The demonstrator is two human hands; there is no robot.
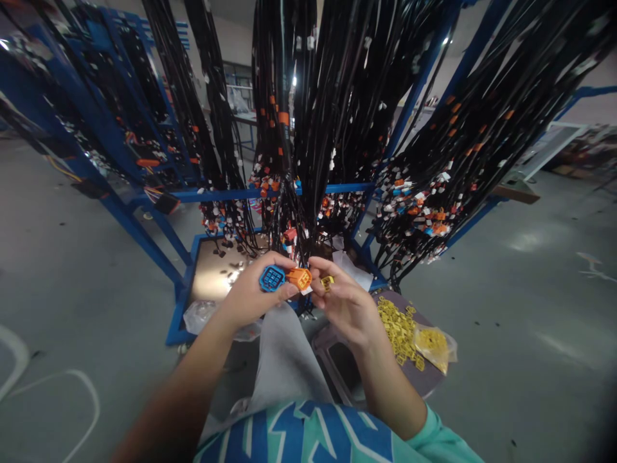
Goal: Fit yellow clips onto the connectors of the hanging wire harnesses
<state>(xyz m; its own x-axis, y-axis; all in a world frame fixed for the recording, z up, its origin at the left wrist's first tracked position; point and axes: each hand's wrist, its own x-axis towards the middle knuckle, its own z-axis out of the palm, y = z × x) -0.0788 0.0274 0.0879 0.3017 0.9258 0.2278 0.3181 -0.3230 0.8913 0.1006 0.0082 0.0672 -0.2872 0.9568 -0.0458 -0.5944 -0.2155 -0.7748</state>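
My left hand (255, 292) is closed around a blue connector (272, 278) and an orange connector (301, 278), whose open faces point toward me. Just to the right, my right hand (344, 299) holds a small yellow clip (327, 283) by its fingers, close beside the orange connector. A loose heap of similar yellow clips (398, 328) lies on a dark stool (427, 379) at my right, next to a plastic bag of clips (432, 344).
Bundles of black cables (332, 116) with white, orange and blue connectors hang from a blue metal rack (231, 195) in front. At its base is a tray (212, 270) with plastic bags. My knee is below my hands.
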